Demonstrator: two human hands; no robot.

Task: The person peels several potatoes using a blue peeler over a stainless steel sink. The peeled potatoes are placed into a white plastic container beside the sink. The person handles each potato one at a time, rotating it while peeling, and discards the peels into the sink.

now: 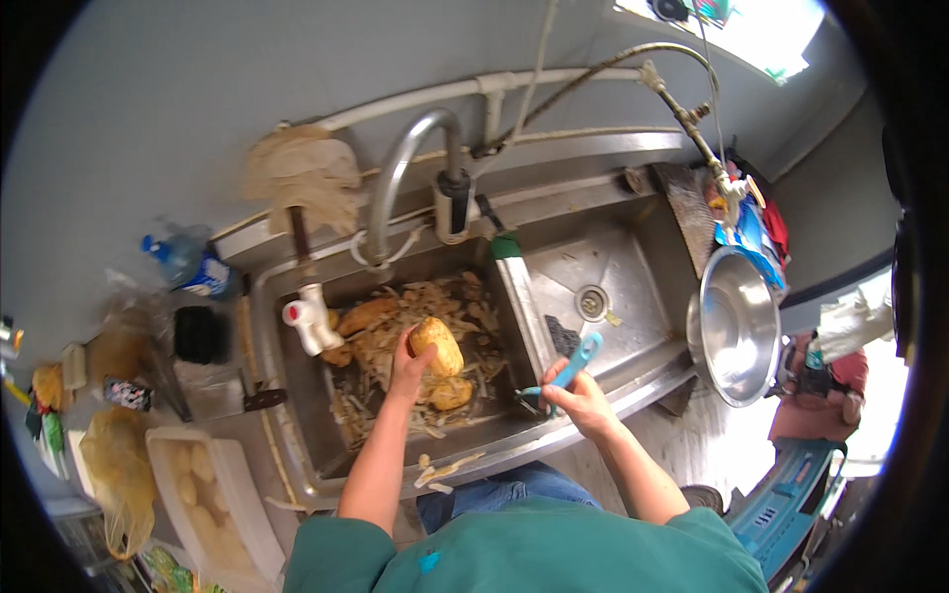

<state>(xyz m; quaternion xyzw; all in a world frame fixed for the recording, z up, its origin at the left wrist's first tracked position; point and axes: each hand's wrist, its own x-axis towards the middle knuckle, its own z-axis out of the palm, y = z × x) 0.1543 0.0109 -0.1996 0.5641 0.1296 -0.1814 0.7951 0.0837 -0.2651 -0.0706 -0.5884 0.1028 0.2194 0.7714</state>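
Observation:
My left hand [408, 370] grips a large potato [439, 347] above the left sink basin [304, 445]; its surface shows pale yellow with some browner patches. In my right hand [574, 393] is a blue-handled peeler [582, 361], held over the near end of the divider between the basins, its head pointing left and apart from the potato. Peelings [445, 296] lie thickly across the left basin. Among them rest another potato [451, 393] just below the held one and a long brownish one [367, 315] farther back.
A curved metal faucet [393, 170] and a white-and-red tap [308, 319] reach over the left basin. The right basin [630, 274] holds a dark scouring pad [562, 336]. Steel bowls [741, 326] stand at its right. A white tub [204, 497] with peeled potatoes is at lower left.

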